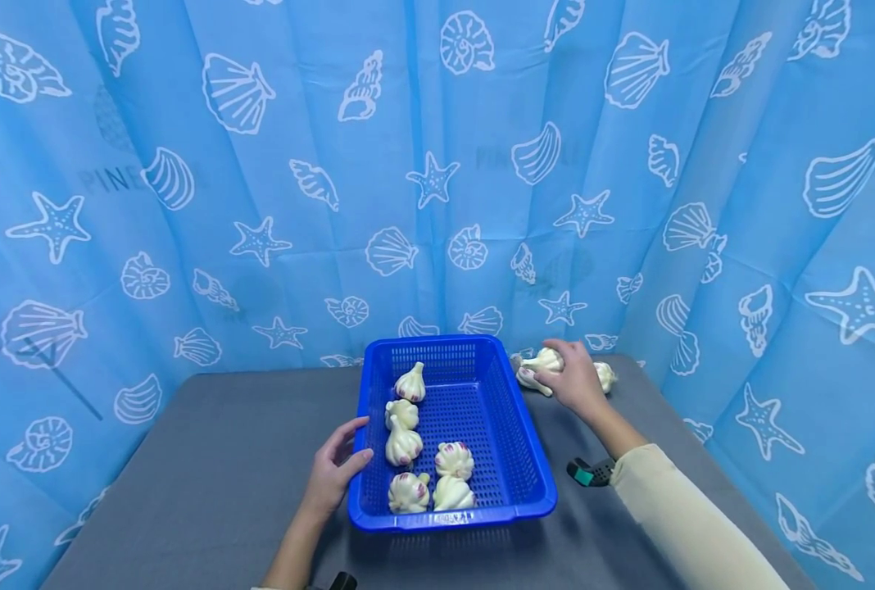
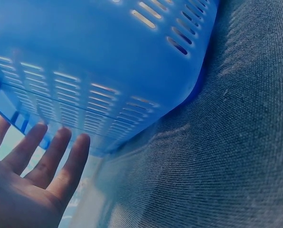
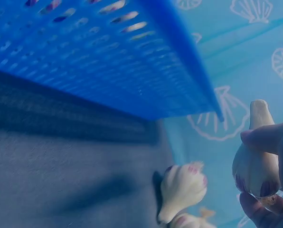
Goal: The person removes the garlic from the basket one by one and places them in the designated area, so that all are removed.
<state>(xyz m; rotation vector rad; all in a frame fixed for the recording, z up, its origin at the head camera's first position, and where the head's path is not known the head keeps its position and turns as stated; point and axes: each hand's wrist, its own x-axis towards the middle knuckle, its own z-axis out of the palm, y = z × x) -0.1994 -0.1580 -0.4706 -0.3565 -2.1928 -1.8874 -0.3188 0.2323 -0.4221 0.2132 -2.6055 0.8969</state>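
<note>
My right hand [image 1: 576, 378] pinches a white garlic bulb [image 3: 256, 166] between thumb and fingers, raised off the table just right of the basket. Another garlic bulb [image 3: 183, 187] lies on the table below it, and a further garlic bulb [image 1: 605, 376] shows beyond the hand. The blue plastic basket [image 1: 532, 459] holds several purple-streaked garlic bulbs, mostly along its left side and near end. Against the basket's left side rests my left hand [image 1: 332, 469], thumb at the rim. The left wrist view shows its fingers [image 2: 75, 164] fairly straight beside the slotted wall.
A grey cloth-covered table [image 1: 246, 475] carries the basket. Behind and to the right hangs a blue curtain [image 1: 437, 213] with white shell and starfish prints. A black wrist strap [image 1: 591, 472] is on the right forearm.
</note>
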